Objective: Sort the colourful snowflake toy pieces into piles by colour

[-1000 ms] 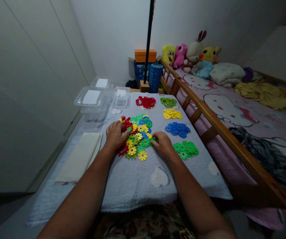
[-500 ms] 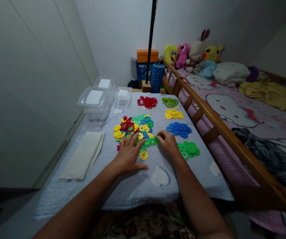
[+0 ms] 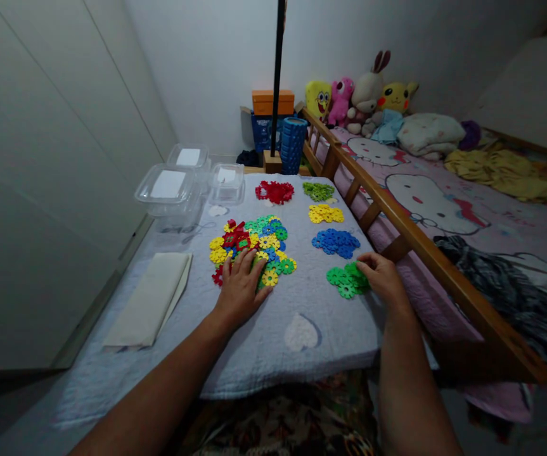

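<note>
- From where I stand, the left hand (image 3: pixel 239 289) lies palm down with its fingers a little apart, on the near side of a mixed heap of flower-shaped plastic discs (image 3: pixel 268 242). It spans some of them without gripping any that I can make out.
- That heap sits around the middle of the cloth-covered table (image 3: pixel 340 332): yellow, green and blue discs, with red pieces (image 3: pixel 235 235) toward its left side.
- The right hand (image 3: pixel 385 280) is over by the table's right edge, at the right side of the green disc pile (image 3: pixel 346 280). Thumb and fingertips come close together at a green disc; whether they pinch it or merely touch it, I cannot tell.
- That green disc is right at the fingertips, overlapping the rest of its pile.
- Beyond the green pile, along the right edge, come the blue disc pile (image 3: pixel 336 242), the yellow disc pile (image 3: pixel 325 214) and, by the far right corner, the lime-green pile (image 3: pixel 319 192).
- The red pile (image 3: pixel 274 192) lies near the far edge, left of the lime-green one.
- Clear plastic boxes (image 3: pixel 188 185) stand toward the far left corner; a folded cream cloth (image 3: pixel 149 301) lies along the left edge.
</note>
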A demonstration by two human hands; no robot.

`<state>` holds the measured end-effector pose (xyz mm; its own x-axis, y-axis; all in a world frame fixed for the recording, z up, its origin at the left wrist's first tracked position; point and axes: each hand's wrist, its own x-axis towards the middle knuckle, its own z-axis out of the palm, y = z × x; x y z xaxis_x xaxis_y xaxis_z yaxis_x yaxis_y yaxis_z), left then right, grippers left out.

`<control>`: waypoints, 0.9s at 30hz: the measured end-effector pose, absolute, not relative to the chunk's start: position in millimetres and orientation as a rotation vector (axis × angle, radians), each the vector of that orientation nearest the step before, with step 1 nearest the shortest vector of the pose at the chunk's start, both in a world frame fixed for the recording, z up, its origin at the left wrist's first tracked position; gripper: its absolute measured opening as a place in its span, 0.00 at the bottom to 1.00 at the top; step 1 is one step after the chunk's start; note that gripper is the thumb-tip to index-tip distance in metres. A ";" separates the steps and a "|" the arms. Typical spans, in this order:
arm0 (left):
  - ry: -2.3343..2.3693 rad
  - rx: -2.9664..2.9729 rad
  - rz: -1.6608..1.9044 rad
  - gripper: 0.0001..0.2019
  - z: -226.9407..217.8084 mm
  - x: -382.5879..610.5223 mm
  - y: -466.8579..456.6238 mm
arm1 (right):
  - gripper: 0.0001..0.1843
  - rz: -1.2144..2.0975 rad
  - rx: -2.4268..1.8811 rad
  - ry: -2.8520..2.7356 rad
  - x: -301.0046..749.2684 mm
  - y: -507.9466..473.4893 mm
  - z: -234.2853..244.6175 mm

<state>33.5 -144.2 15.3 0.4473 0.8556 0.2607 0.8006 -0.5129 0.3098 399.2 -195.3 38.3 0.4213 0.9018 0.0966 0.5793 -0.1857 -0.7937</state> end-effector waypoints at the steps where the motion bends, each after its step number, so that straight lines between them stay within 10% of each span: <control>1: 1.475 2.551 0.594 0.28 15.1 33.5 -143.4 | 0.14 0.526 -1.891 -1.259 402.0 -198.5 36.9; 27: 1.511 2.521 0.725 0.24 14.2 25.8 -147.6 | 0.16 0.356 -1.943 -1.491 407.9 -228.0 27.8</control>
